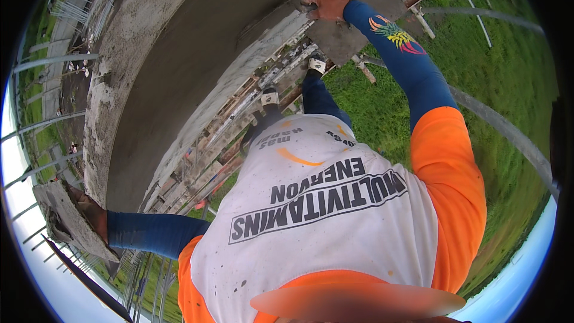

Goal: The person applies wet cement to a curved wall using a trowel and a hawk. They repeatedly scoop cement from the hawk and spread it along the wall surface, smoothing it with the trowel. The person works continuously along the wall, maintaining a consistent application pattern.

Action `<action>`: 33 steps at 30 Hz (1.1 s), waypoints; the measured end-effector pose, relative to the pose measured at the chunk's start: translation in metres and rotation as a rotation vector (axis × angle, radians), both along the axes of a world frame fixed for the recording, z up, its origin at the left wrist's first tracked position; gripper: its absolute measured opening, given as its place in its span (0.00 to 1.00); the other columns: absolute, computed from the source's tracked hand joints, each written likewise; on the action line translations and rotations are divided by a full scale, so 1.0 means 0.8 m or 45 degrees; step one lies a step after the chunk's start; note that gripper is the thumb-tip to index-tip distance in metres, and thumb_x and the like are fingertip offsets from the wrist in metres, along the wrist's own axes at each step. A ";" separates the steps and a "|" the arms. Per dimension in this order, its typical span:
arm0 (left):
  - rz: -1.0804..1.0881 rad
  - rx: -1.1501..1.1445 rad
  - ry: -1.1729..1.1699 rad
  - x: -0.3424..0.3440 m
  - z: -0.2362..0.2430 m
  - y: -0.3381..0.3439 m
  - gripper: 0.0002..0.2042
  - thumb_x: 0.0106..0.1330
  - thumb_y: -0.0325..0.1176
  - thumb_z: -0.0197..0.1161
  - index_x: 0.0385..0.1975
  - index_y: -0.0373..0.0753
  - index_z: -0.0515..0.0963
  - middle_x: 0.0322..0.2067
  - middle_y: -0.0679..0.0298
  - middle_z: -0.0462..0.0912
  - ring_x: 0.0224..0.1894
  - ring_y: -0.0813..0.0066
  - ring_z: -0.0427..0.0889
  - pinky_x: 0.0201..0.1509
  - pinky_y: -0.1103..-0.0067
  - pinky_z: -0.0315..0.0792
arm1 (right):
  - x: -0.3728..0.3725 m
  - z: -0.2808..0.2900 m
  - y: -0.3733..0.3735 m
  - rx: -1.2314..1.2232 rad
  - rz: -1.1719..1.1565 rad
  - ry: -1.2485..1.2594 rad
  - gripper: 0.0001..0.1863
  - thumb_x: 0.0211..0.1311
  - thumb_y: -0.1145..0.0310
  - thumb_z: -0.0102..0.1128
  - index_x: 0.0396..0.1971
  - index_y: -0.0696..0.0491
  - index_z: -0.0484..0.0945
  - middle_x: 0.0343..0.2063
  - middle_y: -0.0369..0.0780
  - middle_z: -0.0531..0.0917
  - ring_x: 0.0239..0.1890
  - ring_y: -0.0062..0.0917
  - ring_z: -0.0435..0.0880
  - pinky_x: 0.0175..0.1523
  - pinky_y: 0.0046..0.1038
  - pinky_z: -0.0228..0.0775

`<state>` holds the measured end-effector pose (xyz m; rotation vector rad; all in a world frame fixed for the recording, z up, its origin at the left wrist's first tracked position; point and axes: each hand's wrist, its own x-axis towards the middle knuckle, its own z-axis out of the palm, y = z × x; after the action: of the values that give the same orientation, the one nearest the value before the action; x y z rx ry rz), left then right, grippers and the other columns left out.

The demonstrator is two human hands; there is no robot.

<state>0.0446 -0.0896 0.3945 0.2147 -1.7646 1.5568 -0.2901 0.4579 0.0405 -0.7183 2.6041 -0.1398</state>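
Observation:
At the lower left, my left hand grips a flat, mortar-crusted board, like a plasterer's hawk, held tilted beside the wall's end. My right arm reaches far out at the top. There my right hand is curled close against the freshly plastered wall; what its fingers hold is hidden. A darker line runs along the wet grey plaster to the left of that hand. Beneath the hand and wrist shows a grey flat sheet, stained like cement.
My shoes stand on narrow scaffold planks along the wall's foot. A curved metal pipe runs by on the right, above grass far below. Metal bars cross at the left, past the wall's rough edge.

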 end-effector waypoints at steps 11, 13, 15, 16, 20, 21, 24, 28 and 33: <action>-0.080 -0.069 0.104 -0.023 -0.010 0.014 0.29 0.61 0.58 0.72 0.54 0.44 0.80 0.43 0.63 0.79 0.43 0.69 0.83 0.43 0.74 0.81 | -0.008 0.093 0.065 -0.160 0.051 0.293 0.31 0.70 0.54 0.65 0.70 0.43 0.72 0.57 0.45 0.83 0.56 0.43 0.84 0.61 0.47 0.78; -0.419 0.361 0.079 -0.022 -0.011 0.008 0.32 0.58 0.59 0.75 0.56 0.43 0.79 0.43 0.64 0.78 0.44 0.71 0.83 0.44 0.75 0.82 | 0.021 0.114 0.067 -0.106 0.059 0.269 0.30 0.69 0.53 0.65 0.70 0.39 0.72 0.54 0.44 0.85 0.55 0.43 0.85 0.59 0.47 0.79; -0.313 0.250 0.106 -0.011 -0.015 0.004 0.34 0.55 0.59 0.77 0.56 0.44 0.78 0.45 0.64 0.79 0.46 0.72 0.83 0.49 0.75 0.82 | 0.042 0.119 0.056 -0.045 0.127 0.269 0.28 0.69 0.54 0.64 0.69 0.37 0.73 0.51 0.44 0.87 0.53 0.43 0.86 0.57 0.47 0.80; -0.261 0.194 0.120 -0.005 -0.017 0.002 0.34 0.53 0.58 0.78 0.56 0.45 0.77 0.46 0.64 0.79 0.47 0.72 0.83 0.51 0.75 0.82 | 0.056 0.111 0.046 -0.005 0.179 0.274 0.27 0.70 0.56 0.64 0.68 0.37 0.74 0.49 0.43 0.88 0.51 0.43 0.87 0.55 0.47 0.80; -0.415 0.481 0.135 0.009 -0.020 -0.007 0.33 0.53 0.55 0.79 0.55 0.47 0.77 0.51 0.63 0.80 0.54 0.69 0.83 0.59 0.72 0.80 | 0.086 0.038 -0.010 0.100 0.217 0.180 0.23 0.69 0.65 0.58 0.63 0.39 0.76 0.42 0.43 0.89 0.46 0.42 0.89 0.52 0.50 0.80; -0.416 0.483 0.119 0.013 -0.020 -0.008 0.33 0.53 0.55 0.79 0.56 0.46 0.77 0.51 0.63 0.80 0.54 0.68 0.83 0.59 0.72 0.80 | 0.089 0.018 -0.027 0.132 0.167 0.146 0.22 0.68 0.67 0.57 0.62 0.40 0.76 0.42 0.43 0.89 0.46 0.41 0.89 0.52 0.49 0.80; -0.427 0.476 0.071 0.020 -0.019 -0.008 0.34 0.52 0.54 0.79 0.57 0.45 0.77 0.52 0.63 0.80 0.55 0.66 0.83 0.61 0.71 0.79 | 0.090 -0.018 -0.064 0.017 0.072 0.127 0.23 0.68 0.68 0.55 0.62 0.40 0.76 0.42 0.43 0.89 0.47 0.42 0.89 0.53 0.51 0.78; -0.750 0.825 0.135 0.019 -0.035 -0.007 0.38 0.54 0.54 0.79 0.62 0.42 0.75 0.53 0.58 0.80 0.54 0.61 0.82 0.55 0.71 0.81 | 0.095 0.006 -0.058 -0.078 0.012 0.211 0.23 0.65 0.61 0.62 0.61 0.38 0.78 0.44 0.44 0.89 0.49 0.41 0.88 0.54 0.50 0.76; -0.845 1.022 0.257 0.017 -0.065 -0.011 0.37 0.56 0.52 0.78 0.64 0.41 0.74 0.55 0.56 0.79 0.55 0.60 0.82 0.55 0.70 0.80 | 0.095 0.090 -0.038 -0.119 -0.023 0.122 0.27 0.65 0.55 0.65 0.65 0.40 0.77 0.48 0.44 0.88 0.53 0.42 0.86 0.60 0.50 0.74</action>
<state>0.0579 -0.0987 0.3423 0.1370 -1.9353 0.3146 -0.2141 0.4272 0.1125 -0.7512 2.7111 -0.2398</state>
